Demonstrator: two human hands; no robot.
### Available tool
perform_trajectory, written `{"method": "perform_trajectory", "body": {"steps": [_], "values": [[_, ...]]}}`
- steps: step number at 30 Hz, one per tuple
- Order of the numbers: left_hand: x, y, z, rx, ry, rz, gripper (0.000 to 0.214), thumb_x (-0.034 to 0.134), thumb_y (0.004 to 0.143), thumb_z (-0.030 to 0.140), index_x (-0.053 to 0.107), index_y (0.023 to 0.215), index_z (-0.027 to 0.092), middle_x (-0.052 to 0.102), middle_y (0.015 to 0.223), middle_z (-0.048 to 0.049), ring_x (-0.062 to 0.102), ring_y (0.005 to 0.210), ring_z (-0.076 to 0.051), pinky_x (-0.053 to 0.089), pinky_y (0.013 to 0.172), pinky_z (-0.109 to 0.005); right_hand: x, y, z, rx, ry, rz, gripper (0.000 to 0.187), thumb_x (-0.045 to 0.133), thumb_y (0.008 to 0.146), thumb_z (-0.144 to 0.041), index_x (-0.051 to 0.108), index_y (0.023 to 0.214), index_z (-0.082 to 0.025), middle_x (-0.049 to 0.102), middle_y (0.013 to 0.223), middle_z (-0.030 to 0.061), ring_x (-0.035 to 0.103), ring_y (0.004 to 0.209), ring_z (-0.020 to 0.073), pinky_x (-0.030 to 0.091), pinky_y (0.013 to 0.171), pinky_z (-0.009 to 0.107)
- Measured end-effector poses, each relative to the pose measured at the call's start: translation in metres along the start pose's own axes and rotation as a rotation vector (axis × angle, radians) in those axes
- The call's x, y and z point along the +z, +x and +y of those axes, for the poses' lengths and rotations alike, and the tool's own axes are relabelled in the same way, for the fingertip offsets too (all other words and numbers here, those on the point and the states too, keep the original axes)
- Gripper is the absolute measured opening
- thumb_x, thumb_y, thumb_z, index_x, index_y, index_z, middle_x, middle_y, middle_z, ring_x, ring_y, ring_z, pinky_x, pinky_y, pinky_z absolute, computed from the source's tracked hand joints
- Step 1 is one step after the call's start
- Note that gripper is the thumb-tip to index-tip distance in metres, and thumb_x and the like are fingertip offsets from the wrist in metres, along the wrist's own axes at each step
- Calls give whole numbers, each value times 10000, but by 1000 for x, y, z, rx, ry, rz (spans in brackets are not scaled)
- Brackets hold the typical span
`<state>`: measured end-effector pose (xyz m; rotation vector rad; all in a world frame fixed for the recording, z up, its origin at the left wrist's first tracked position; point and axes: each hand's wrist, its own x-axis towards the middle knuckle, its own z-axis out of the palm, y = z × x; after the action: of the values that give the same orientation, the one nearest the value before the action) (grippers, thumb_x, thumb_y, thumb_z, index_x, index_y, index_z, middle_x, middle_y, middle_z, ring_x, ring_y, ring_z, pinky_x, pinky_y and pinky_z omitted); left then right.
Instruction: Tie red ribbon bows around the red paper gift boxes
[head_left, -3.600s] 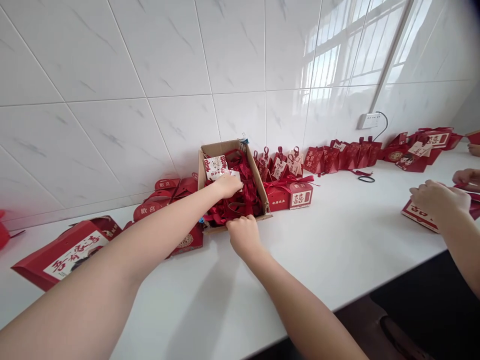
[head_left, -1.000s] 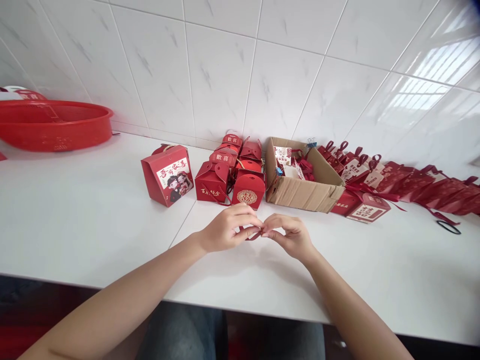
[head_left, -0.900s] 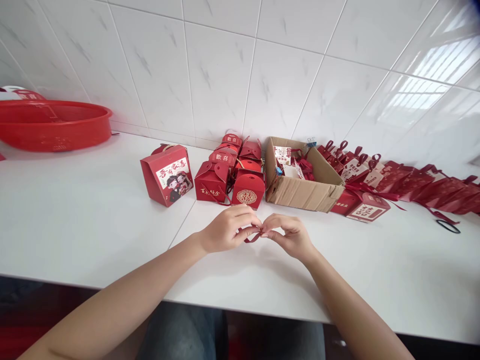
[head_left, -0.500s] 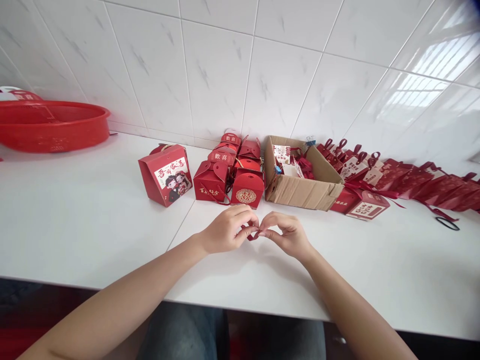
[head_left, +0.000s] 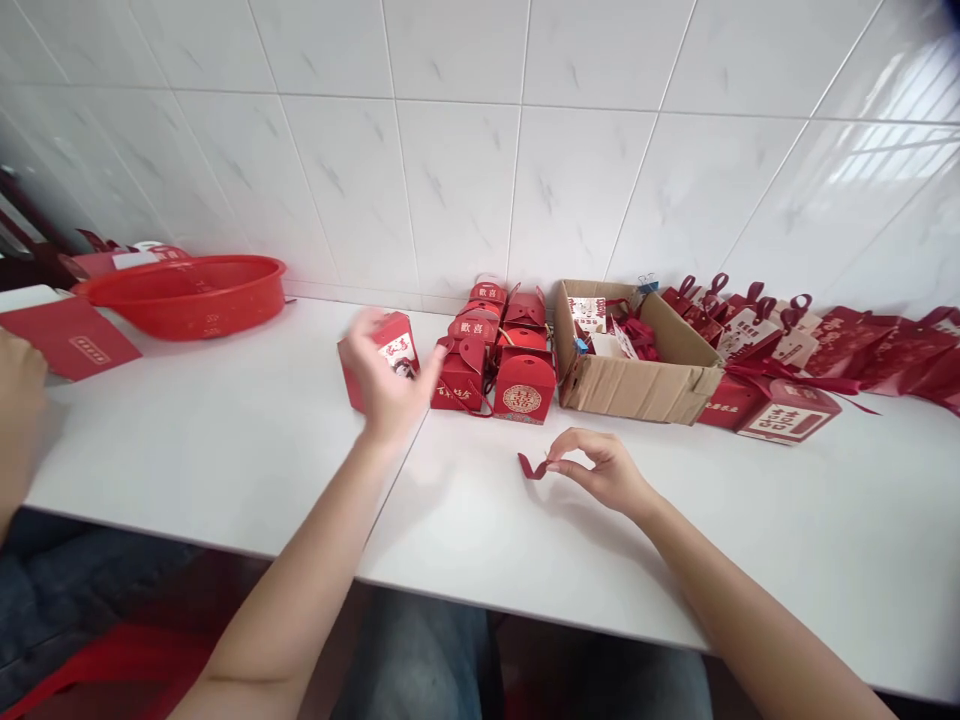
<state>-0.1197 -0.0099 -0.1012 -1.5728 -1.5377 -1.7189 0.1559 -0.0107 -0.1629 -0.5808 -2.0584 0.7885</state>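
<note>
My right hand (head_left: 604, 470) pinches a short dark red ribbon (head_left: 532, 468) between thumb and fingertips, just above the white tabletop. Its free end is folded into a V shape. My left hand (head_left: 390, 385) is raised in front of a red gift box (head_left: 401, 345) with a cartoon picture on its face. The hand is blurred, with thumb and fingers spread apart, and partly covers the box. Whether it touches the box I cannot tell. Just to the right of that hand, several small red gift boxes (head_left: 525, 385) stand in two rows, some with rope handles.
An open cardboard box (head_left: 637, 390) holds cards and red ribbons. Right of it stand several red bags with ribbon loops and a red box (head_left: 787, 412). At left are a red plastic basin (head_left: 202, 300), another red box (head_left: 82, 335) and a co-worker's hand (head_left: 19, 420).
My left hand has let go of the ribbon and moved left to the picture box. The right hand still pinches the ribbon. The view has turned left, bringing the co-worker's hand into sight.
</note>
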Motion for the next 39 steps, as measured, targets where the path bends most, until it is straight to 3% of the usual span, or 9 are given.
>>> {"method": "perform_trajectory", "body": {"steps": [2, 6, 8, 11, 15, 21, 25, 30, 39], "values": [[-10, 18, -27, -211, 186, 120, 894, 793, 601, 287, 288, 1327, 155, 394, 1338, -185, 361, 1264, -352, 304, 1060, -529, 0, 0, 1, 11, 11, 9, 54, 650, 832, -279, 639, 817, -229, 685, 781, 30, 646, 727, 167, 510, 686, 310], [-25, 34, -69, -481, 170, -199, 960, 758, 641, 270, 186, 1396, 115, 574, 1116, -137, 524, 1138, -343, 404, 979, -511, 1, 2, 0, 40, 64, 63, 83, 649, 828, -293, 619, 796, -222, 646, 772, 26, 616, 724, 162, 502, 687, 312], [-33, 33, -74, -524, 121, -244, 856, 717, 689, 256, 233, 1384, 133, 627, 933, -72, 627, 968, -291, 484, 889, -453, 0, 3, -1, 56, 176, 119, 82, 654, 823, -289, 607, 799, -226, 599, 771, 19, 589, 721, 150, 502, 676, 303], [-47, 28, -56, -445, 79, -190, 787, 732, 671, 225, 325, 1345, 212, 648, 824, -25, 667, 807, -249, 538, 788, -419, -4, 4, -5, 96, 354, 188, 92, 679, 802, -275, 599, 781, -233, 556, 867, 30, 574, 818, 148, 510, 702, 291], [-56, 11, 1, -317, -180, -381, 752, 719, 702, 223, 343, 1352, 245, 675, 793, -13, 682, 703, -227, 575, 668, -366, -10, 3, -15, 153, 437, 151, 136, 715, 769, -283, 600, 723, -227, 493, 1261, 61, 478, 1192, 221, 501, 861, 351], [-7, -38, 68, -196, -588, -656, 770, 677, 753, 190, 267, 1402, 252, 691, 905, -35, 694, 751, -205, 585, 714, -346, -7, 3, -26, 111, 474, 185, 164, 727, 754, -321, 600, 719, -224, 359, 1462, 22, 396, 1316, 274, 423, 1010, 442], [26, -55, 73, -163, -622, -617, 545, 677, 762, 227, 444, 1254, 225, 647, 1100, -68, 669, 891, -197, 548, 809, -326, -10, 5, -19, 183, 403, 311, 192, 720, 749, -350, 585, 722, -217, 369, 1439, 54, 450, 1254, 274, 510, 844, 389], [32, -56, 63, -330, -576, -684, 207, 694, 760, 347, 577, 806, 182, 638, 762, -2, 629, 702, -155, 514, 662, -264, -11, 6, -10, 162, 167, 372, 182, 707, 758, -353, 598, 737, -208, 458, 1310, 96, 471, 1190, 265, 452, 888, 404], [36, -64, 66, -298, -660, -597, 167, 641, 810, 342, 613, 827, 179, 642, 859, -36, 623, 789, -173, 509, 710, -291, 0, 5, -18, 38, -72, 472, 122, 720, 754, -305, 638, 722, -221, 393, 1377, 71, 399, 1270, 283, 367, 1028, 486]]}}
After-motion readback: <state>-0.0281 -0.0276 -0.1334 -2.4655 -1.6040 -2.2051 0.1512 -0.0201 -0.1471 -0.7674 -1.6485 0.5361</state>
